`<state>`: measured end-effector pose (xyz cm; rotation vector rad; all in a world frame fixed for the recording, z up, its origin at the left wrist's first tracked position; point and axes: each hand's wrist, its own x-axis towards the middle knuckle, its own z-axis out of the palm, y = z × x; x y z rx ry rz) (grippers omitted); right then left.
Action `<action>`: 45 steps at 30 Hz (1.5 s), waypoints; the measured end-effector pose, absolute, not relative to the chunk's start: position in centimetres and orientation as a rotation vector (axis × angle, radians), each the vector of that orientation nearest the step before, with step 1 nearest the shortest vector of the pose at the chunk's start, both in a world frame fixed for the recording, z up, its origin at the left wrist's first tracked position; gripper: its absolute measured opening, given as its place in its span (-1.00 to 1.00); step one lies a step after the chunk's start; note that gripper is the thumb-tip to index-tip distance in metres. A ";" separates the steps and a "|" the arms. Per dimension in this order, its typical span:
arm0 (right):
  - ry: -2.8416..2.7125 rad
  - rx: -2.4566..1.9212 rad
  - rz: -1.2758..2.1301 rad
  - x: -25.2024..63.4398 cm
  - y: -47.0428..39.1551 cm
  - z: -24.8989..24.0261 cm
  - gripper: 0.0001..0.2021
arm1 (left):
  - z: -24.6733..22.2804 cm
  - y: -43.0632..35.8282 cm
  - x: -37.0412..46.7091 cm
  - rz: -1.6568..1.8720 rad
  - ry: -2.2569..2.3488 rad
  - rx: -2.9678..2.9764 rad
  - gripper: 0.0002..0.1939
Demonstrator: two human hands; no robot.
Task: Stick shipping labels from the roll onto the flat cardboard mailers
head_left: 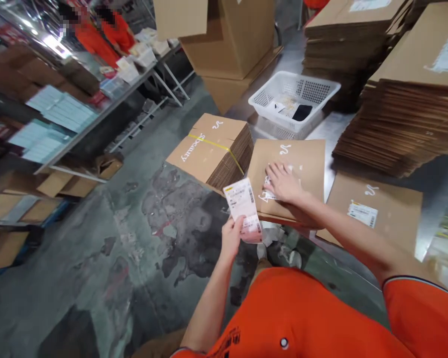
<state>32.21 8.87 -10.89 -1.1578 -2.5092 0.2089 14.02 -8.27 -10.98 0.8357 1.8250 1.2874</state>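
Between the thumb and fingers of my left hand is a printed shipping label, held up beside the table's edge. My right hand lies flat with spread fingers on a brown cardboard box, partly covering its white lettering. To the left of that box is a bundle of flattened cartons, bound with a yellow strap. Another flat carton lies to the right, bearing a white label.
A white plastic basket with small items stands behind the box on the metal table. Tall stacks of flattened cartons rise at the right. A large open box stands at the back. Two people in orange are beyond a long table.
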 end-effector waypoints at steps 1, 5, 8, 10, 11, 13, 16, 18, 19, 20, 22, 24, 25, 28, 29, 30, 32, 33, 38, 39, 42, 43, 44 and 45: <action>-2.583 -1.045 0.219 32.0 7.5 -11.3 -0.43 | -10.6 -7.1 13.8 1.279 1.810 0.851 -0.67; -2.510 -1.135 0.262 35.3 4.5 -12.2 -0.49 | -10.2 -5.8 14.4 1.248 1.725 0.834 -0.64; -1.929 -1.769 0.405 41.6 5.1 -12.5 -0.38 | -10.2 -7.6 16.7 1.171 1.572 0.681 -0.55; -1.643 -1.868 0.632 46.5 5.0 -13.3 -0.33 | -10.2 -9.1 18.7 1.103 1.466 0.588 -0.50; -1.540 -1.849 0.735 49.0 4.5 -14.1 -0.34 | -10.2 -9.7 19.7 1.073 1.424 0.563 -0.49; -1.335 -1.850 0.820 53.9 2.3 -16.1 -0.36 | -10.5 -10.8 21.2 1.002 1.362 0.552 -0.50; -1.075 -2.052 0.807 60.0 -2.4 -19.7 -0.34 | -11.6 -11.8 22.2 0.889 1.337 0.617 -0.52; -1.022 -2.186 0.801 62.3 -4.9 -21.4 -0.37 | -12.5 -12.3 22.3 0.825 1.376 0.685 -0.54; -1.039 -2.227 0.776 62.7 -5.8 -21.8 -0.38 | -12.9 -12.5 22.4 0.794 1.402 0.723 -0.55; -1.082 -2.245 0.717 62.5 -6.3 -21.8 -0.38 | -13.2 -12.7 22.5 0.759 1.428 0.767 -0.56; -1.241 -2.177 0.581 60.5 -6.5 -20.6 -0.32 | -13.3 -13.0 22.8 0.680 1.468 0.860 -0.58; -1.447 -1.905 0.612 56.8 -5.8 -18.0 -0.29 | -12.9 -13.2 23.4 0.606 1.486 0.943 -0.60; -1.533 -1.694 0.757 54.6 -5.3 -16.4 -0.31 | -12.7 -13.3 23.6 0.575 1.491 0.975 -0.61; -1.793 -1.061 1.217 48.3 -4.6 -12.4 -0.53 | -11.9 -13.8 23.8 0.494 1.506 1.033 -0.61; -1.837 -0.960 1.276 46.6 -4.6 -11.6 -0.67 | -11.6 -13.9 23.7 0.483 1.504 1.030 -0.62; -1.865 -0.917 1.297 45.1 -4.7 -11.1 -0.79 | -11.3 -13.9 23.6 0.496 1.494 1.015 -0.62; -1.883 -0.916 1.278 42.9 -5.3 -10.7 -0.81 | -10.4 -13.7 23.3 0.614 1.461 0.963 -0.52; -1.899 -0.903 1.266 42.1 -5.7 -10.8 -0.77 | -9.9 -13.4 23.3 0.702 1.453 0.935 -0.44; -1.962 -0.895 1.152 40.1 -6.6 -10.4 -0.81 | -8.4 -11.4 23.3 0.981 1.636 0.872 -0.73; -1.961 -0.935 1.135 39.9 -6.5 -10.3 -0.84 | -8.5 -11.1 23.3 0.996 1.669 0.872 -0.74; -2.005 -0.981 1.221 39.6 -5.5 -9.9 -0.91 | -9.0 -10.8 23.2 1.022 1.718 0.872 -0.68; -2.024 -0.985 1.274 39.5 -5.0 -9.8 -0.91 | -9.2 -10.7 23.1 1.034 1.726 0.870 -0.68; -2.048 -0.979 1.325 39.4 -4.5 -9.8 -0.90 | -9.3 -10.6 22.9 1.052 1.730 0.866 -0.68; -2.081 -0.954 1.366 39.3 -3.8 -9.7 -0.89 | -9.5 -10.5 22.7 1.074 1.727 0.863 -0.69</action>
